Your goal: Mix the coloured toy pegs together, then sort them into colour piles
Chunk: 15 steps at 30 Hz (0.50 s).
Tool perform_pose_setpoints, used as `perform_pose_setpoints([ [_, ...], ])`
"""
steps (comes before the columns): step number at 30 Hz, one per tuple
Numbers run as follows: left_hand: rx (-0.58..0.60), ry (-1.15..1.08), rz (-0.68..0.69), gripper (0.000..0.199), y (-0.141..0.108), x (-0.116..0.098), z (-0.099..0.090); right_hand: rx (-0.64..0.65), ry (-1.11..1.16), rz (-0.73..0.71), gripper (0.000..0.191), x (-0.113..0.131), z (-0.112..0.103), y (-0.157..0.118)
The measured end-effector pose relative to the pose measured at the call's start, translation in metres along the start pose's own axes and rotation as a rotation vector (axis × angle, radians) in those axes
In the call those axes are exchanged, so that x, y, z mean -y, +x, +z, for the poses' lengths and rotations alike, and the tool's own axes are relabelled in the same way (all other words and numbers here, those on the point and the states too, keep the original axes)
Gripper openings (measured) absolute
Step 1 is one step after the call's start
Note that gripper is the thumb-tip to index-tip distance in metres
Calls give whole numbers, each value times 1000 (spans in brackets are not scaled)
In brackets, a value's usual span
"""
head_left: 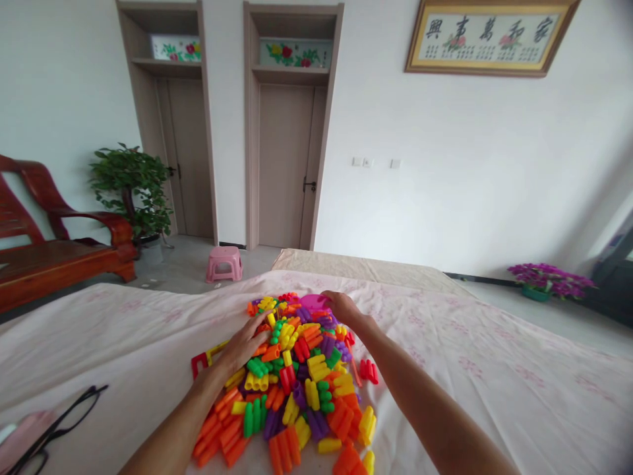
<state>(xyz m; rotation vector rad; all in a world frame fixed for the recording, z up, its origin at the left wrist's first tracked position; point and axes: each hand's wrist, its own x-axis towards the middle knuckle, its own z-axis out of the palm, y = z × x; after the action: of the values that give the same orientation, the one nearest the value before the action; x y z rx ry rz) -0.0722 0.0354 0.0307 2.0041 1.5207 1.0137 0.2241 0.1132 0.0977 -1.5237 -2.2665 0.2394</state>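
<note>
A heap of plastic building blocks [301, 356] in orange, yellow, green, purple and red lies on the cloth in front of me. Many are rows of joined tubes. My left hand [247, 343] rests on the heap's left side, its fingers and thumb apart among orange and yellow blocks. At the far side of the heap, my right hand [340, 307] pinches the right edge of a flat, rounded pink plastic piece [312, 302]. The lower part of that piece is hidden by blocks. A red block [368, 371] lies apart, near my right forearm.
A pale floral cloth [420, 376] covers the surface beneath the blocks. Black-framed glasses [64, 429] lie at the lower left. Beyond are a pink stool [224, 264], a wooden chair [74, 231], a potted plant [131, 191] and purple flowers [548, 278].
</note>
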Motion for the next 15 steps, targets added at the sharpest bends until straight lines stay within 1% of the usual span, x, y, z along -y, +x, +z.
perform_pose_setpoints([
  [4, 51, -36, 26, 45, -5, -9, -4, -4, -20, -112, 33, 19, -9, -33],
  [6, 35, -17, 49, 44, -15, -12, -10, -29, -1, -119, 34, 20, -17, -47],
  [7, 3, 21, 63, 44, -23, -14, -14, -50, 8, -88, 35, 17, -22, -53],
  [9, -76, 162, 102, 47, -46, -18, -20, -97, -13, 62, 35, 1, -33, -65],
  [11, -107, 341, 177, 55, -76, -25, -23, -148, -72, 276, 36, -22, -40, -77],
  [13, -85, 486, 312, 70, -106, -35, -19, -185, -96, 459, 39, -46, -41, -91],
  [15, -76, 583, 413, 83, -129, -45, -8, -223, -17, 566, 40, -61, -34, -105],
])
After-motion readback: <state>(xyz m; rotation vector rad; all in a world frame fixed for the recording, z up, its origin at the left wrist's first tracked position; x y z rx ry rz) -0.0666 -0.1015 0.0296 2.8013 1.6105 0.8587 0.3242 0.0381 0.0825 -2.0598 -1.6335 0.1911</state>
